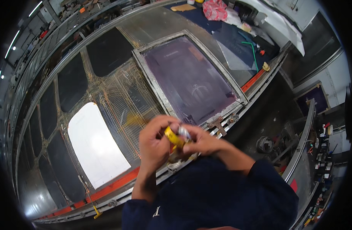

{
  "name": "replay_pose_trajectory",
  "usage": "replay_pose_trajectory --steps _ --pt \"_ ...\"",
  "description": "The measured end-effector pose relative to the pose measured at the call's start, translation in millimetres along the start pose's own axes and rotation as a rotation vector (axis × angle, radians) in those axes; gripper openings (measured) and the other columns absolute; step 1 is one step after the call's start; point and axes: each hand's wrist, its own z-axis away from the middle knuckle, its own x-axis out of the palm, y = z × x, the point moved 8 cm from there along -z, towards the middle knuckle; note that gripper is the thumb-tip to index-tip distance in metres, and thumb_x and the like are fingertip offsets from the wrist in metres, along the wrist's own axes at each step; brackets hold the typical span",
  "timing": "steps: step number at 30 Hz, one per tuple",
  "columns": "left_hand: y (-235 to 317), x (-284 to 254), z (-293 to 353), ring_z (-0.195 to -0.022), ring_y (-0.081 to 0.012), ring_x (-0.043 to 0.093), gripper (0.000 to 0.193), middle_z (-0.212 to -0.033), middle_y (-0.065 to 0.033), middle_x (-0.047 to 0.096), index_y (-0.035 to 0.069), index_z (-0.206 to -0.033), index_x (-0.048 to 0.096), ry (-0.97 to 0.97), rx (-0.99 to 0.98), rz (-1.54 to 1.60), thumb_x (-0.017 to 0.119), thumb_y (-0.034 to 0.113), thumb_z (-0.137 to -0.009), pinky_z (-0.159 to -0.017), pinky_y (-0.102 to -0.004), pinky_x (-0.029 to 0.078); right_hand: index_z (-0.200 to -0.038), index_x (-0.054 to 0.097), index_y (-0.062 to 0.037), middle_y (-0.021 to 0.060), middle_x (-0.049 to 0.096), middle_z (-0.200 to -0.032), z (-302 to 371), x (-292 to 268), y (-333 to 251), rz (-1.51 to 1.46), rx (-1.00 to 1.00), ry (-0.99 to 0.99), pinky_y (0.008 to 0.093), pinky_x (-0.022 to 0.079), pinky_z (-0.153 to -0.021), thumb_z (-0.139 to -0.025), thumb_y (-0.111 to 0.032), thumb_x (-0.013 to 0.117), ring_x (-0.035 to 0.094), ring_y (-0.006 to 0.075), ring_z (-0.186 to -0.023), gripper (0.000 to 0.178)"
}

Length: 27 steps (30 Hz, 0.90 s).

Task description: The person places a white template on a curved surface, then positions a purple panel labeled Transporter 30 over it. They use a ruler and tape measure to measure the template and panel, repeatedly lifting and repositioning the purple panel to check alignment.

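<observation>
Head view, left hand: the person's left hand (155, 140) is curled, its thumb and fingers pressed around a small yellow-and-white object (169, 135) with a rounded yellow part.
Head view, right hand: the right hand (203, 143) meets it from the other side, thumb and fingertips pinching the white-and-silver end; blur hides whether this is one piece or two.
Small object: between the two hands, in front of the dark navy shirt (222, 191), near the table's close edge.
Screen: a large rectangular metal frame (163, 100) with dark purple mesh (191, 76) lies just beyond the hands, slanting across the table.
White panel: a flat, glossy white sheet with rounded upper corners (95, 149) lies left of the hands.
Table: a long, dark worktop with an orange-red edge strip (114, 182); its surface carries black rounded panels (109, 51) and many thin orange-brown lines between them.
Far end: a crumpled pink-red plastic bag (215, 9) and a thin bent green strip (253, 53).
Near edge: a yellow-handled tool (96, 212), left of the person.
</observation>
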Motion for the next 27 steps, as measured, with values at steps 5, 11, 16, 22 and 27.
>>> replay_pose_trajectory --steps 5,11,16,22,27 --pt "6 50 -28 -0.108 -0.0230 0.069 0.039 -0.123 -0.0133 0.068 0.007 -0.131 0.067 -0.105 -0.050 -0.146 0.074 0.010 -0.093 -0.086 -0.0314 0.056 -0.120 0.068 -0.0001 0.0015 0.068 -0.081 43 -129 -149 0.687 -0.115 0.316 0.0244 0.052 -0.061 -0.096 -0.013 0.073 0.063 0.0085 -0.068 0.029" --pt "-101 63 40 -0.110 -0.0251 0.064 0.038 -0.124 -0.0132 0.068 0.008 -0.132 0.068 -0.236 -0.393 -0.297 0.069 0.027 -0.099 -0.087 -0.0362 0.053 -0.127 0.070 0.0002 0.0017 0.066 -0.097 132 -397 -321 1.121 -0.411 1.124 0.0254 0.047 -0.070 -0.104 -0.030 0.065 0.055 0.0085 -0.079 0.038" --pt "-155 47 126 -0.103 -0.0226 0.070 0.039 -0.116 -0.0124 0.072 0.005 -0.132 0.066 -0.025 -0.783 -0.323 0.067 0.028 -0.101 -0.090 -0.0357 0.055 -0.096 0.067 -0.0014 -0.0013 0.055 -0.073 81 -617 -293 1.310 -0.254 1.007 0.0276 0.041 -0.061 -0.104 -0.042 0.061 0.050 0.0086 -0.067 0.042" --pt "-171 51 158 -0.107 -0.0191 0.070 0.037 -0.114 -0.0101 0.074 0.001 -0.131 0.065 0.203 -0.880 -0.241 0.066 0.024 -0.102 -0.096 -0.0343 0.055 -0.100 0.073 -0.0041 -0.0015 0.055 -0.067 20 -667 -183 1.250 -0.076 0.902 0.0282 0.039 -0.053 -0.103 -0.032 0.064 0.049 0.0079 -0.059 0.029" --pt "-186 62 163 -0.088 -0.0133 0.069 0.037 -0.100 -0.0058 0.073 0.001 -0.129 0.067 0.328 -0.908 -0.144 0.068 0.023 -0.099 -0.079 -0.0300 0.055 -0.109 0.075 -0.0038 0.0059 0.072 -0.081 -3 -604 -214 1.427 -0.215 0.989 0.0340 0.051 -0.067 -0.098 -0.037 0.068 0.065 0.0141 -0.072 0.035"
